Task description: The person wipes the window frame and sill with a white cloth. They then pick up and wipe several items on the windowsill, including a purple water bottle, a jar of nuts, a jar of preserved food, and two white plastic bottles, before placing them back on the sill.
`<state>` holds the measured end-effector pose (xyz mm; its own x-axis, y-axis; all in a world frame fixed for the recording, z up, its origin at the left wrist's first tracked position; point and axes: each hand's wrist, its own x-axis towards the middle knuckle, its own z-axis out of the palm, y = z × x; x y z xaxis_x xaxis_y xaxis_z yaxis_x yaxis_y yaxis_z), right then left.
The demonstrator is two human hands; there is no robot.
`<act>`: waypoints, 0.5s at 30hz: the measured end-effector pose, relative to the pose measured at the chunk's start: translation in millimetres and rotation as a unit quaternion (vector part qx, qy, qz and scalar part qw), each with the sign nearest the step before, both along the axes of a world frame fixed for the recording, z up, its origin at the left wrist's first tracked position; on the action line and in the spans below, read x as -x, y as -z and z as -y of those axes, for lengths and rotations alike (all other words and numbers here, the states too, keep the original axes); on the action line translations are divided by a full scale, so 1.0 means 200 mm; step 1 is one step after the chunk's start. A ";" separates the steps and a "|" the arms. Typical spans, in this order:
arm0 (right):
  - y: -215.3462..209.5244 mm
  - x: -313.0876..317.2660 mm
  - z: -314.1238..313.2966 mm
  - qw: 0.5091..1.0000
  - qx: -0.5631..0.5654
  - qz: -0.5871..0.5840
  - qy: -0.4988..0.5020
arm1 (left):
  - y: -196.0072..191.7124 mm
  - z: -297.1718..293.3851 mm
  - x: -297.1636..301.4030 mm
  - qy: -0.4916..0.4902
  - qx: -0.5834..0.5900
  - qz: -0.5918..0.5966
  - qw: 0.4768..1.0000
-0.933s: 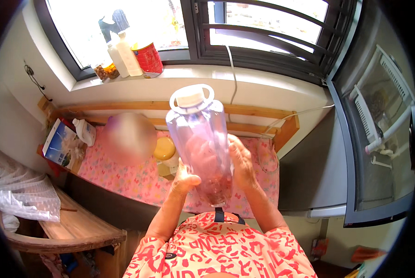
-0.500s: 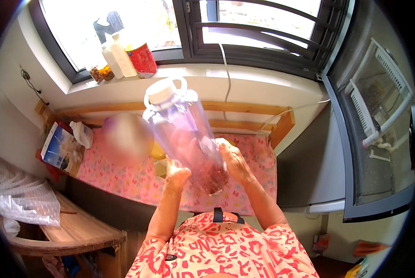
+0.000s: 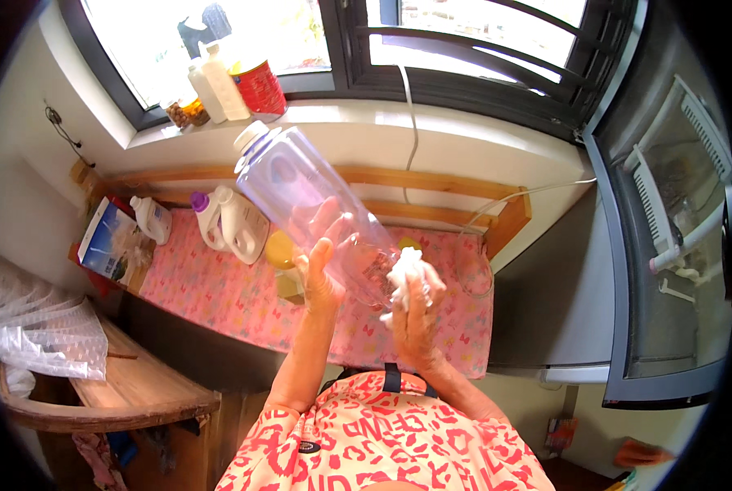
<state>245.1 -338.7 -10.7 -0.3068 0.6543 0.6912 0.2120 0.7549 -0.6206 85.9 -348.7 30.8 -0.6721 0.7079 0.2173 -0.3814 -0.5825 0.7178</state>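
Observation:
A large see-through purple plastic bottle [image 3: 296, 176] with a white cap leans to the upper left above the table. My left hand [image 3: 321, 270] grips it around its lower middle, and some fingers show through the clear wall. Crumpled white tissue [image 3: 409, 274] is pinched in my right hand [image 3: 419, 315], pressed on the bottle's lower end. Just left of my left hand stands a yellow-lidded container [image 3: 281, 250], partly covered by that hand. A yellow round thing [image 3: 409, 243] shows behind the tissue.
White jugs [image 3: 247, 229], a white bottle [image 3: 153, 221] and a blue-white box [image 3: 108, 239] stand on the pink tablecloth [image 3: 194, 282]. A red can [image 3: 261, 88] and pale bottles [image 3: 219, 90] line the windowsill. An appliance door [image 3: 669, 213] is on the right, a wooden shelf [image 3: 137, 393] lower left.
The bottle has tilted further left. My right hand has moved from its side to its lower end, and white tissue now shows in that hand. My left hand has slid higher on the bottle.

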 end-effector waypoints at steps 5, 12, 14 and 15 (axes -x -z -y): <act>0.02 -0.02 -0.07 0.991 0.119 -0.043 -0.050 | 0.01 0.04 -0.06 0.031 -0.031 -0.011 0.999; -0.12 -0.05 -0.27 0.845 0.433 -0.120 -0.291 | 0.04 0.09 -0.07 0.130 -0.008 -0.099 0.987; -0.17 -0.03 -0.27 0.844 0.422 -0.140 -0.301 | 0.07 0.08 -0.05 0.129 -0.012 -0.103 0.986; -0.19 -0.01 -0.29 0.873 0.342 -0.144 -0.317 | 0.08 0.09 -0.04 0.120 -0.011 -0.107 0.987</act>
